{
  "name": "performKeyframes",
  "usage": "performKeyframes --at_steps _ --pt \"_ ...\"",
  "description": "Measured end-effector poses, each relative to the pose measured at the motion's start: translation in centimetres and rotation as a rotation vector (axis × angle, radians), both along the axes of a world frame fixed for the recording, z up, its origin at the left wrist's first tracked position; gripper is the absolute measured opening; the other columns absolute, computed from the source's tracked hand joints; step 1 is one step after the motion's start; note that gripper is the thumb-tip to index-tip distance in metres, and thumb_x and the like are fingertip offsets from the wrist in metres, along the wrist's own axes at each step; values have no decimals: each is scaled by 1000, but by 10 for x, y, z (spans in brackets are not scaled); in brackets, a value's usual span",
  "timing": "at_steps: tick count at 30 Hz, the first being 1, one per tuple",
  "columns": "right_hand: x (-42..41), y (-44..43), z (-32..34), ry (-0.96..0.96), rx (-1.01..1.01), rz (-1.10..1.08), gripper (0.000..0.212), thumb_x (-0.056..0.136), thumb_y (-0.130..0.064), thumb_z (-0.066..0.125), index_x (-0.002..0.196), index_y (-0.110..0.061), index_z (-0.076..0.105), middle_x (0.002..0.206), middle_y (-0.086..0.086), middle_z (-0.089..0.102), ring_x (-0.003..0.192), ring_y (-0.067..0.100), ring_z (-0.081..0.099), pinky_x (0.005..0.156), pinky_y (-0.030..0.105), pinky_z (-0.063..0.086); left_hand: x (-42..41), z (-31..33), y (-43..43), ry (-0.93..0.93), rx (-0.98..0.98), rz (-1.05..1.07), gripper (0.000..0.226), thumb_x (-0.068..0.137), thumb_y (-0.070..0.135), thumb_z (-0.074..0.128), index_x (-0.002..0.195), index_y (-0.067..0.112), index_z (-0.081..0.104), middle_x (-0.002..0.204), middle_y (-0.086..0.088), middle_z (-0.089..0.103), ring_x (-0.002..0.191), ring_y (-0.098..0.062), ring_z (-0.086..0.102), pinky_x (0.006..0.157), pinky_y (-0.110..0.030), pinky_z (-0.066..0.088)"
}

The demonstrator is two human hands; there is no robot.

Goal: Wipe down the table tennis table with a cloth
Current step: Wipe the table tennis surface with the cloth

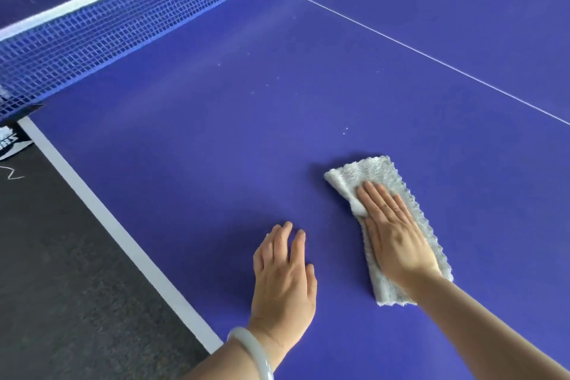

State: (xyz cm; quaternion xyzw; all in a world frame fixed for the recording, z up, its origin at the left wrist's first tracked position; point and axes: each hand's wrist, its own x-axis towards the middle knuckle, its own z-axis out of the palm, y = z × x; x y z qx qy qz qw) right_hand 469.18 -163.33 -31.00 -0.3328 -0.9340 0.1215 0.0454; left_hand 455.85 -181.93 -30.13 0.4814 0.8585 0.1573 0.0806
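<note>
Your right hand point(398, 231) pressed flat on the folded cloth point(382, 173), its long axis near-to-far. Left hand point(283, 281) lay open just left on the table tennis table point(216, 133). White specks point(345, 130) lay farther.

Dark grey speckled floor point(61, 256) at the left; black-and-white printed patch point(12, 142) lying on it at the far left edge, thin pale squiggle point(12, 174) just below; soft, even light
</note>
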Motion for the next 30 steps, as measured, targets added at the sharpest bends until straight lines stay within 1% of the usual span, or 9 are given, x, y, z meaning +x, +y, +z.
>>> performKeyframes --at_steps 4,7,10,14,16,20,23,25,30 --pt "18 18 3 9 -53 -398 51 108 -28 24 158 -23 19 165 -9 12 151 3 1 124 27 -3 -46 4 27 77 -24 -227 32 85 17 63 117 11 60 131 -10 52 124 -30 51 103 -41 44" --pt "0 8 3 49 -41 -552 52 108 -26 25 159 -23 18 165 -11 10 151 3 0 124 28 -3 -71 5 69 192 -47 -343 38 95 25 52 129 8 54 142 -12 45 137 -30 39 113 -41 32" --pt "11 -14 7 52 -77 -455 50 108 -28 25 158 -24 20 164 -12 11 152 4 -1 124 28 -2 -74 0 115 204 -90 -480 52 103 32 32 148 7 32 157 -12 25 148 -29 18 121 -40 15" --pt "88 -34 8 14 -68 -239 50 106 -36 28 155 -24 29 163 -13 21 152 6 14 123 31 11 -71 -8 154 206 -96 -674 56 105 34 22 155 10 17 164 -9 7 151 -24 3 123 -35 -1" --pt "125 -13 9 21 -64 -419 51 106 -36 28 155 -22 29 163 -10 22 151 6 14 123 32 10 -72 -11 160 168 -74 -683 57 103 36 23 155 12 21 163 -6 10 151 -21 7 123 -34 3" --pt "155 75 11 57 -74 -1132 56 106 -30 28 158 -11 19 166 4 14 154 15 6 125 36 3 -72 -10 159 110 -48 -662 58 100 38 23 152 13 32 162 -3 20 150 -19 16 123 -37 15" --pt "143 142 16 121 -120 -1382 58 104 -28 26 158 -9 16 167 6 12 154 17 4 124 36 -2 -73 -8 160 95 -48 -654 58 99 38 23 148 12 40 158 -4 29 148 -19 23 121 -38 23" --pt "117 169 16 115 -133 -1346 58 104 -28 25 158 -9 16 166 6 13 154 17 5 124 37 -2 -73 -8 160 108 -32 -650 57 98 38 25 146 12 43 157 -4 32 146 -20 27 120 -38 25" --pt "10 142 9 79 -88 -805 56 106 -34 28 159 -21 16 167 -3 9 154 14 1 125 33 -5 -72 -3 160 119 -32 -649 57 97 37 27 145 11 45 155 -5 36 145 -21 30 119 -38 26"
